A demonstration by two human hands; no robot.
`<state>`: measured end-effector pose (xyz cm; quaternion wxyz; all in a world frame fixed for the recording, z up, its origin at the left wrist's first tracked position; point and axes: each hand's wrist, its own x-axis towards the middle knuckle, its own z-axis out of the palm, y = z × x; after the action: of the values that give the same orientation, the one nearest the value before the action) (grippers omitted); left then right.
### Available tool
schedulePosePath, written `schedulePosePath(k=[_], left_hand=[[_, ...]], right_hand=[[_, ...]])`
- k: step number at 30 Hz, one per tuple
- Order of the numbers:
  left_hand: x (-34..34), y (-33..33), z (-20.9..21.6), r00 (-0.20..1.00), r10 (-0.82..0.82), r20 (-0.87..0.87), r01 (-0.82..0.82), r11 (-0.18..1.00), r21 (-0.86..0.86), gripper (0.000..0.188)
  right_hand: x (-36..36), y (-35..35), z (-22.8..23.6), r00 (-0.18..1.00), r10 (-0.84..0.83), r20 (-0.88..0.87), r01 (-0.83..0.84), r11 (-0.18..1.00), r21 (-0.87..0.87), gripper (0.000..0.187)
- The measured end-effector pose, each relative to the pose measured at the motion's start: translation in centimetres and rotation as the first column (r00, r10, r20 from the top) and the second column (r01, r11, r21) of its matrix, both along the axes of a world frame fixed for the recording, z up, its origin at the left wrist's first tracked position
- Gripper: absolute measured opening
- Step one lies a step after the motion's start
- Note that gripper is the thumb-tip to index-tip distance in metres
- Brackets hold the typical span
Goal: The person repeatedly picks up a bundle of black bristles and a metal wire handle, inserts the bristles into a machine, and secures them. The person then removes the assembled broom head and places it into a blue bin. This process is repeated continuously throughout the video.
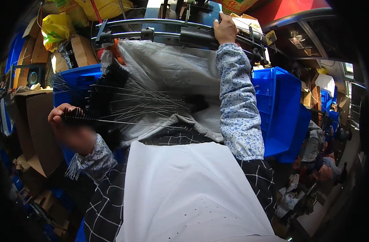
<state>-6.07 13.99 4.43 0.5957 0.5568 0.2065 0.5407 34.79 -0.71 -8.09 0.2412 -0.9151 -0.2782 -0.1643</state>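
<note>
A wire tube brush [73,115] with black bristles and a twisted wire stem is in my left hand [75,133], whose fingers are closed at the bristle end. The stem points right across my lap, ending in a small loop. Beside that hand, a pile of similar brushes [108,86] lies on a whitish woven sack [168,60], bristles to the left and wire stems fanned to the right. My right hand [226,30] is stretched forward to a machine with metal rails [164,22]. Its fingers are curled at the right part of the rails; what they grip is hidden.
Blue plastic crates stand at the right [273,109] and behind the brush pile at the left [77,76]. An open cardboard box [37,125] is at far left, with yellow bags [55,30] beyond it. A white apron [184,181] covers my lap.
</note>
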Motion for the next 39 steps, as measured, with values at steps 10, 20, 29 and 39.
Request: schedulePosePath(k=[10,20,29,39], left_hand=[[0.2,-0.1,0.2,1.0,-0.008,0.029,0.009,1.0,-0.024,0.021],[0.8,-0.6,0.5,1.0,-0.028,0.004,0.028,1.0,-0.012,0.021],[0.2,0.0,-0.5,0.999,-0.04,0.019,0.04,0.999,-0.036,0.02],[-1.0,1.4,-1.3,0.991,0.0,0.132,0.013,0.995,-0.099,0.016]], right_hand=[[-2.2,2.6,1.3,1.0,-0.007,0.003,0.007,0.999,-0.034,0.036],[-4.5,6.0,1.7,0.999,-0.036,-0.018,0.035,0.998,-0.049,0.019],[-2.9,3.5,1.0,1.0,0.022,-0.012,-0.022,0.999,-0.048,0.037],[3.4,-4.0,0.4,0.997,0.019,-0.081,-0.029,0.991,-0.132,0.038]])
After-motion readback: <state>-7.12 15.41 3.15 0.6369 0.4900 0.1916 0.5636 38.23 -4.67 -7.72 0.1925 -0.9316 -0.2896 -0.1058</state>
